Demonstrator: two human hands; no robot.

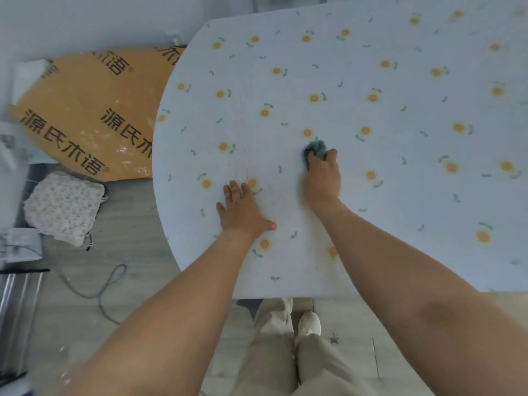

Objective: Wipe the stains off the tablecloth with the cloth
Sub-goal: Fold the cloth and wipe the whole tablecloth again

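Pale blue tablecloth (pixel 371 195) with small orange flowers covers the table, seen from above, near edge by the person's legs. Cloth (pixel 315 148), dark green-blue and bunched up, sits on the tablecloth about mid-table, just below one printed flower. Right hand (pixel 323 178) grips it, fingers curled round the wad and pressing it down onto the fabric, only the top of the cloth showing past the knuckles. Left hand (pixel 243 208) lies flat on the tablecloth to the left of the right hand and nearer the table edge, fingers straight and slightly spread, thumb out to the side, holding nothing. Faint grey smudges and specks (pixel 243 170) show on the fabric just above the left fingertips (hard to tell how much is stain, frame is soft). Both forearms bare. Below the table edge: beige trousers (pixel 274 347) and a light shoe (pixel 309 322) on a grey floor. Left of the table, an orange printed sheet (pixel 94 110) with dark characters lies on the floor, a folded floral fabric (pixel 64 208) near it, and a grey cable (pixel 108 284) loops across the floor
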